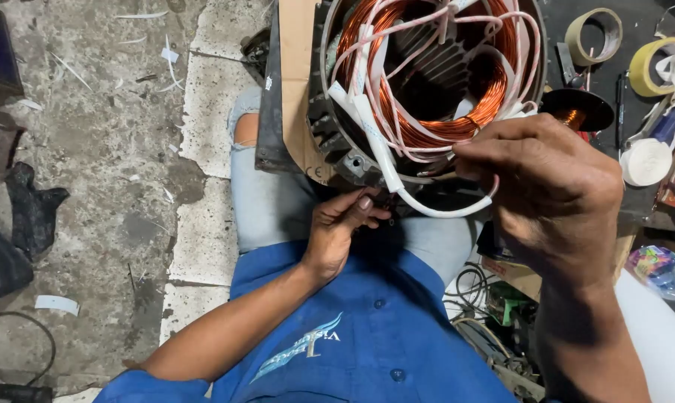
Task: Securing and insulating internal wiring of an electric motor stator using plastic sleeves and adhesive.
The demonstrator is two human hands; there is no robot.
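Copper-wound stator propped against the knees, left hand fingers pinched at its lower rim to steady it, right hand gripping a white sleeved lead pulled clear of the coils

1 motor stator, 2 tape rolls, 2 hands.

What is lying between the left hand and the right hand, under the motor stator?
In the head view, a white sleeved wire loops across the gap from the left hand to the right hand, under the stator.
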